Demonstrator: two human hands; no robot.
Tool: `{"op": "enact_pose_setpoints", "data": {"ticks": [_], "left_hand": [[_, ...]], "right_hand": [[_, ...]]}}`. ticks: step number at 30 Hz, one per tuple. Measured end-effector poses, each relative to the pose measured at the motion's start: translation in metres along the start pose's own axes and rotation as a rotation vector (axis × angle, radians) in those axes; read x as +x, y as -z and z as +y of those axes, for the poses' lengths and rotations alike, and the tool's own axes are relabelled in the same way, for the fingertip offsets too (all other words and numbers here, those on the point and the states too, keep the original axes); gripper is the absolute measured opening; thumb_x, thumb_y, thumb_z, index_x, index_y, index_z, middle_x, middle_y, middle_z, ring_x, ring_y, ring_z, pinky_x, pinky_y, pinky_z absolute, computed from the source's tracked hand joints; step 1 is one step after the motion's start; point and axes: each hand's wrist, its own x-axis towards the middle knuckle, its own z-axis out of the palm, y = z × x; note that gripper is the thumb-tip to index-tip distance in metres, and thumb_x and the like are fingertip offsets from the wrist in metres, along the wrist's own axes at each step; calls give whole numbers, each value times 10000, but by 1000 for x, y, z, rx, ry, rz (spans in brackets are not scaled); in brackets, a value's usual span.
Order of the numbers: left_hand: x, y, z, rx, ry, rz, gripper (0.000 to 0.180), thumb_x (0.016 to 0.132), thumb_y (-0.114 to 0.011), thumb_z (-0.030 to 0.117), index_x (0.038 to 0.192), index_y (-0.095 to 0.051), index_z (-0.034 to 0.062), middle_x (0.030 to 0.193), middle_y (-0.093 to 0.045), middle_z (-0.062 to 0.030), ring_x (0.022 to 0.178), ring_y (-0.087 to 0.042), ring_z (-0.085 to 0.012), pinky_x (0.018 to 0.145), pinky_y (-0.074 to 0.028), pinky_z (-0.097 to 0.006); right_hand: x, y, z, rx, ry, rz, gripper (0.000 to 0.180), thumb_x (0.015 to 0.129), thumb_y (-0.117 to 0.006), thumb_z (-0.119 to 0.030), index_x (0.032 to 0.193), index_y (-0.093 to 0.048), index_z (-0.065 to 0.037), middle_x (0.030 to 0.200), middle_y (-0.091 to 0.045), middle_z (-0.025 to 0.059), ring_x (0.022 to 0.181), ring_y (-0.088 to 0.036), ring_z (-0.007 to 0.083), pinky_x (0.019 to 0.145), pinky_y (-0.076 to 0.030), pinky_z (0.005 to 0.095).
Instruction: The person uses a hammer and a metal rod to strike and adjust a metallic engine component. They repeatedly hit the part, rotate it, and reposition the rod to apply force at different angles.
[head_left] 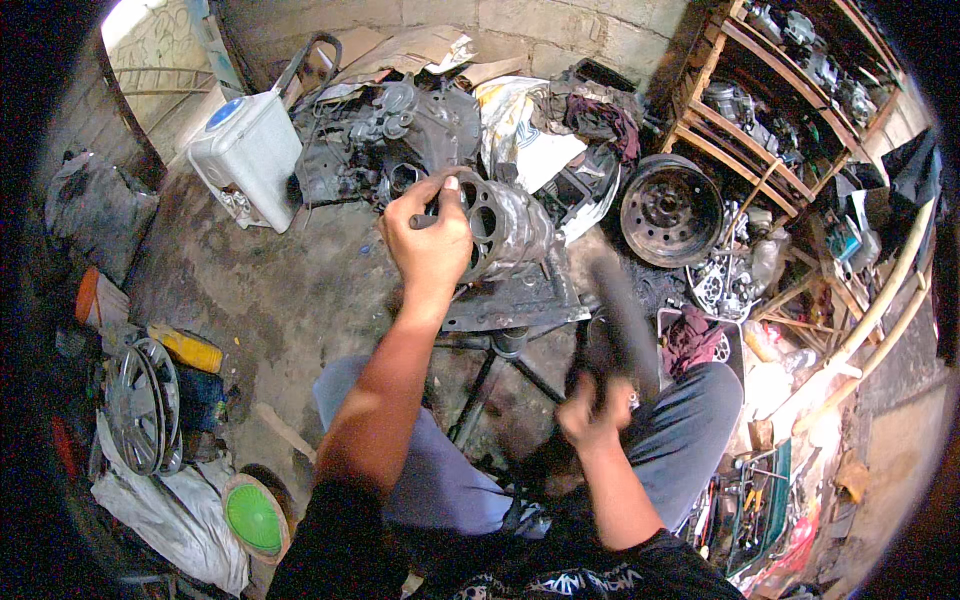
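My left hand (430, 235) is closed round a short dark metal rod (422, 221), up against the face of a cylindrical metal housing (515, 232) with round holes. The rod's far end is hidden by my fingers. That housing lies on its side on a flat metal plate (530, 300) held up by a dark stand with splayed legs (512, 345). Lower and to the right, my right hand (597, 410) is closed and smeared by motion. A long dark tool (625, 320) is blurred above it, seemingly in its grip; its kind cannot be made out.
Greasy engine parts (390, 130) lie behind the housing, beside a white container (245, 150). A steel wheel rim (670, 210) and wooden shelves (760, 110) stand at right. A green tool tray (760, 510) is by my right knee; wheel covers (145, 405) are at left.
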Motion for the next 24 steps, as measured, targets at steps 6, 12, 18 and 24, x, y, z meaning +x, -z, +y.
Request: {"op": "enact_pose_setpoints", "data": {"ticks": [6,12,18,24], "left_hand": [[6,4,-2,89,60,52,136,809,-636,74,882,-732,11,857,-711,-171,837,-690,-313,780,-503,-352],[2,0,-11,92,13,43,136,803,-644,80,878,-730,6,868,-713,-167,818,-687,-314,779,-502,-355],[-8,-8,1,144,-107,31,134,801,-615,57,862,-724,7,835,-698,-182,797,-677,-335,765,-503,-369],[-6,-7,-10,187,16,90,161,798,-617,63,885,-729,-14,899,-710,-191,823,-688,-332,773,-515,-368]], "right_hand": [[11,-6,11,-193,-296,43,536,922,-473,6,1448,-376,-30,1272,-579,243,1030,-651,309,850,-501,362],[10,6,-17,-201,-43,186,553,942,-510,-93,1450,-320,16,1197,-598,193,866,-591,234,792,-499,354],[0,-18,7,-261,-118,25,480,871,-605,-56,1337,-501,-7,1174,-640,191,926,-653,280,860,-500,367],[18,1,19,-178,-338,98,568,910,-467,27,1463,-350,-34,1420,-460,212,1097,-638,252,854,-500,332]]}}
